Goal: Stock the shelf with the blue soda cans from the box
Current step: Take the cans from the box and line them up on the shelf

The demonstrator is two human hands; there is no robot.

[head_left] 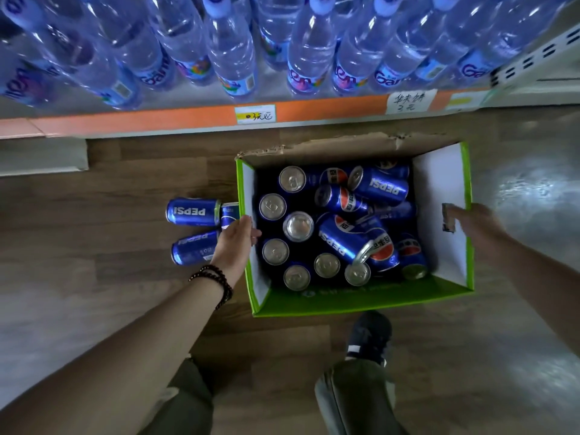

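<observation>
A green-and-white cardboard box (439, 196) stands open on the wooden floor below the shelf. Several blue soda cans (345, 221) fill it, some upright, some lying on top. My left hand (237, 240) grips the box's left wall, fingers curled over the rim. My right hand (470, 219) holds the right wall at its cut-out handle. Three more blue cans lie on the floor left of the box: one (193, 211) farther back, one (194, 248) nearer, and a third (230, 215) partly hidden behind my left hand.
The shelf's orange front edge (157, 120) with paper price labels runs across above the box. Several clear water bottles (232, 51) stand on it. My shoe (370, 334) and knees are just in front of the box. A perforated shelf upright (539, 58) is at the far right.
</observation>
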